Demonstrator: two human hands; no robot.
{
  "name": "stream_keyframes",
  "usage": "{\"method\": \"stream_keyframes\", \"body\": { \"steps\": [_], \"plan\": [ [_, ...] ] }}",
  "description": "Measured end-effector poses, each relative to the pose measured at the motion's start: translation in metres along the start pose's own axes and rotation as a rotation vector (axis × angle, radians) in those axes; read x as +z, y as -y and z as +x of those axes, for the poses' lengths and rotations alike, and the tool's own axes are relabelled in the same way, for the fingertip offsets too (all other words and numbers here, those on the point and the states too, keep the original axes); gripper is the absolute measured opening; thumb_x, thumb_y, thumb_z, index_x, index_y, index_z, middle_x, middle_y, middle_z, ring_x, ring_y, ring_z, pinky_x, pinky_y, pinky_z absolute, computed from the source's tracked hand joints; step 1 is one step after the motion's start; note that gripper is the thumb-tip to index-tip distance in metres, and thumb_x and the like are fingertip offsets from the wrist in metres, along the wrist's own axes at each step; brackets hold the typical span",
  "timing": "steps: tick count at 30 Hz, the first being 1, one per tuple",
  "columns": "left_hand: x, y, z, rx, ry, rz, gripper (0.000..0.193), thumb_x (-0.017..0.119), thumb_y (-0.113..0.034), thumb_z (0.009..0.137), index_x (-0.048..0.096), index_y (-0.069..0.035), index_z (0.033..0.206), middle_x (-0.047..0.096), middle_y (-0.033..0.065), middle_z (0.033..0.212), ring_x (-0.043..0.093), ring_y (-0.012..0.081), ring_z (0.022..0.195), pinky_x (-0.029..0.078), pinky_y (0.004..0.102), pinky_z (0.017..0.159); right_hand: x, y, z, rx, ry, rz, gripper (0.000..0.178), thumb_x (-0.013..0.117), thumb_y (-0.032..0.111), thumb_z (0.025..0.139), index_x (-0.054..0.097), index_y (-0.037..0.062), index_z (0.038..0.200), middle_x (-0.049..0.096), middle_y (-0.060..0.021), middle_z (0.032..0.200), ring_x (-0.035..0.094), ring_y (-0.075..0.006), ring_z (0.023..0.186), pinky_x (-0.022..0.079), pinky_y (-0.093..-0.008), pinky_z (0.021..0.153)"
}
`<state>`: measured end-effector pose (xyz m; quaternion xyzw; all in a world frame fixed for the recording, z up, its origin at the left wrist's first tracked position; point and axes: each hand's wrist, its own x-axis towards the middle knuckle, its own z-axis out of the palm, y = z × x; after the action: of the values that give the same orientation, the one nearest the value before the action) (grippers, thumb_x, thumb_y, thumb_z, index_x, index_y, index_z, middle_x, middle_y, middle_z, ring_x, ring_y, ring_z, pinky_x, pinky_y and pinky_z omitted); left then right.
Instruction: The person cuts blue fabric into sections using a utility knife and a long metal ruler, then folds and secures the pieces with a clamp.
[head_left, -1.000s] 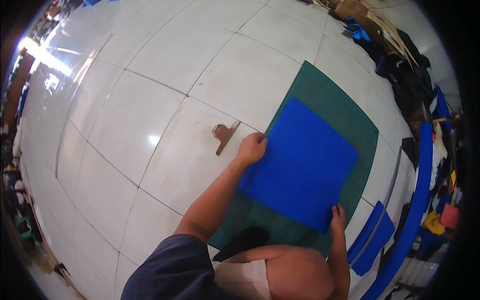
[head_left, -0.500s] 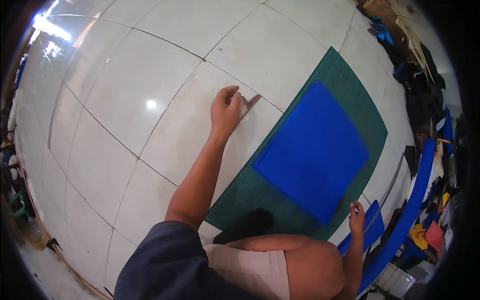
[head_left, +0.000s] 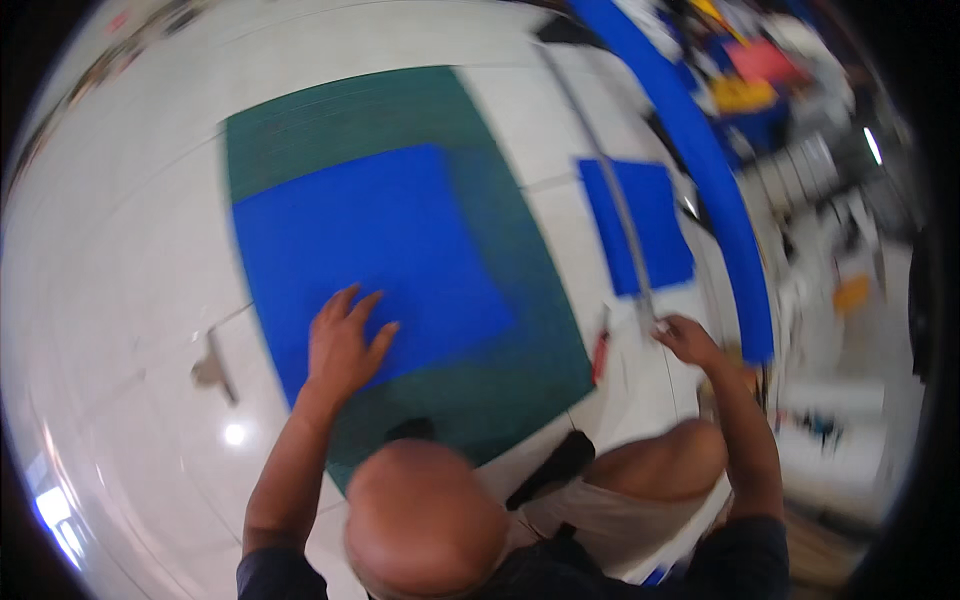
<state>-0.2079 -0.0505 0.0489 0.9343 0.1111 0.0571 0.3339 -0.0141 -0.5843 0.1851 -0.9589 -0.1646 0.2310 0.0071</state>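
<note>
My left hand (head_left: 345,345) is over the near-left part of a blue sheet (head_left: 370,240), fingers spread and holding nothing. Whether it touches the sheet cannot be made out. The sheet lies on a green cutting mat (head_left: 330,110). On the right, my right hand (head_left: 685,340) pinches the near end of a long metal ruler (head_left: 615,190). That ruler runs across a smaller blue piece (head_left: 660,215). Between the mat and my right hand lies a slim red-handled tool (head_left: 601,355), blurred.
A small flat tool (head_left: 212,370) with a dark edge lies on the white tiles (head_left: 130,260) left of the mat. At right stretches a long blue roll or strip (head_left: 725,190). Cluttered coloured scraps (head_left: 760,75) fill the far right. My bent knee (head_left: 425,510) is close to the mat's near edge.
My view has turned toward the right. My left hand has gone from the tiles beside the small flat tool to over the blue sheet, and my right hand now grips the ruler's end.
</note>
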Motion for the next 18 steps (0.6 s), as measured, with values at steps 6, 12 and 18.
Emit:
{"method": "stream_keyframes", "body": {
  "steps": [6,12,18],
  "plan": [
    [0.052,-0.040,0.021,-0.006,0.322,0.379,0.063,0.066,-0.047,0.086,0.054,-0.011,0.136,0.052,0.0177,0.137,0.048,0.0375,0.127,0.038,0.0513,0.105,0.116,-0.077,-0.036,0.305,-0.096,0.327,0.045,0.069,0.041,0.088,0.065,0.0028,0.113,0.069,-0.0194,0.099,0.067,-0.0304,0.092,0.053,-0.0400,0.081],
    [0.056,-0.052,0.030,-0.074,0.441,0.441,0.066,0.065,-0.052,0.086,0.053,-0.008,0.135,0.051,0.0198,0.134,0.052,0.0394,0.122,0.045,0.0496,0.099,0.203,-0.120,-0.006,0.392,-0.504,0.133,0.052,0.072,0.033,0.083,0.056,0.0081,0.126,0.059,-0.0167,0.122,0.058,-0.0348,0.112,0.048,-0.0460,0.093],
    [0.044,-0.045,0.051,-0.053,0.505,0.421,0.063,0.069,-0.046,0.085,0.055,-0.006,0.132,0.050,0.0239,0.134,0.051,0.0418,0.121,0.045,0.0481,0.100,0.163,-0.126,0.054,0.444,-0.569,0.147,0.062,0.078,0.039,0.077,0.051,0.0076,0.124,0.059,-0.0152,0.117,0.058,-0.0349,0.112,0.047,-0.0528,0.090]
  ]
}}
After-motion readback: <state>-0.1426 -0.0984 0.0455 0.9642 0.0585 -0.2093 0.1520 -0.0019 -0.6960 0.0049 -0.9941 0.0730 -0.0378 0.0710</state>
